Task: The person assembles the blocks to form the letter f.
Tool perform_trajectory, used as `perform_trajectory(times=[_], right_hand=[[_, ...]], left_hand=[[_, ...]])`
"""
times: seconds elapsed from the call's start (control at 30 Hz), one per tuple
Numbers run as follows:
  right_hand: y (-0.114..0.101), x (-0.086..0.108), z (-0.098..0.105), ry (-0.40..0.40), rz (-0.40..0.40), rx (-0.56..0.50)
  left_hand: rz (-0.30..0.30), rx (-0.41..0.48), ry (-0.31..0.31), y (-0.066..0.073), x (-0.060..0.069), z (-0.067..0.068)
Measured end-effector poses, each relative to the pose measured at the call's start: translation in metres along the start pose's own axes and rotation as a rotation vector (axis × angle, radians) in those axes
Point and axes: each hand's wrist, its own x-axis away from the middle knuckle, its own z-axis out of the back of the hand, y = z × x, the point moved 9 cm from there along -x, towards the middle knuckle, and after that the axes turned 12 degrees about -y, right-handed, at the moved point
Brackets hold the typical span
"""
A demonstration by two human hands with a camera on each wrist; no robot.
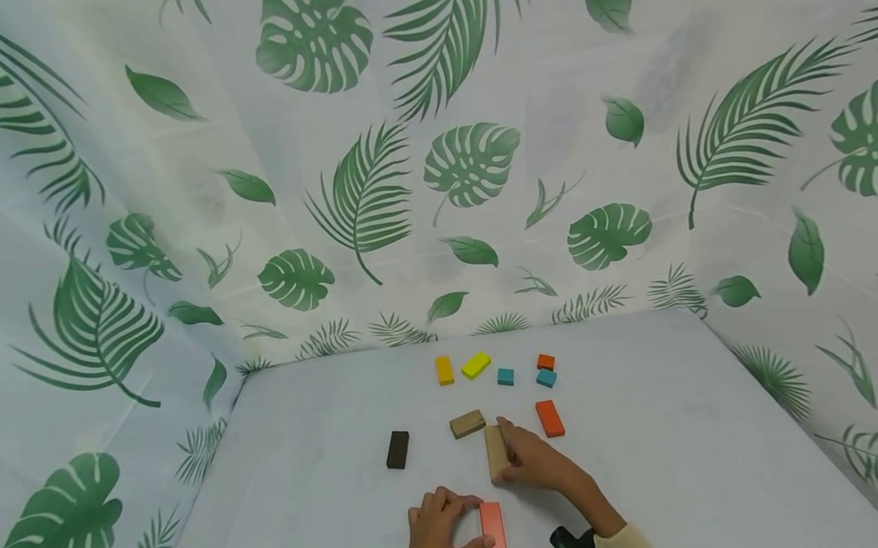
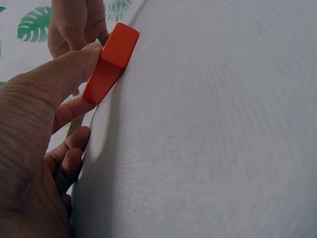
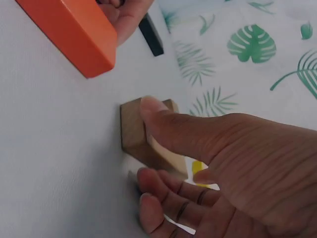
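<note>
Near the front of the table in the head view, the left hand (image 1: 439, 532) pinches a salmon-red block (image 1: 493, 528) between thumb and finger at its two ends. In the left wrist view the same block (image 2: 112, 62) looks orange-red, tilted between thumb and fingertip. Just beyond it, the right hand (image 1: 542, 465) grips a light wooden block (image 1: 496, 455) lengthwise. The right wrist view shows the thumb on this wooden block (image 3: 134, 126), with the other fingers curved below. A second wooden block (image 1: 467, 424) lies beside its far end.
A black block (image 1: 398, 450) lies to the left, a red-orange block (image 1: 549, 418) to the right. Farther back are an orange block (image 1: 444, 370), a yellow block (image 1: 477, 365), two blue blocks (image 1: 506, 376) and a small red one (image 1: 545, 361). Leaf-patterned cloth walls surround the table.
</note>
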Motion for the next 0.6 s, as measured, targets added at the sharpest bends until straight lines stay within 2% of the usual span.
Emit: perform_trajectory(times=[0.1, 0.23, 0.33, 0.6], right_hand=[[0.0047, -0.003, -0.001, 0.01, -0.004, -0.014], [0.0036, -0.0046, 0.0004, 0.012, 0.04, -0.038], [0.0016, -0.0031, 0.0006, 0.011, 0.063, -0.045], [0.0044, 0.0021, -0.0046, 0.019, 0.056, -0.057]], left_hand=[[-0.004, 0.002, 0.008, -0.0007, 0.0004, -0.0003], [-0.009, -0.016, 0.016, -0.001, -0.0006, 0.0022], [0.008, -0.014, 0.001, -0.0032, -0.0015, 0.0017], [0.033, 0.028, -0.048, -0.0062, -0.0035, -0.004]])
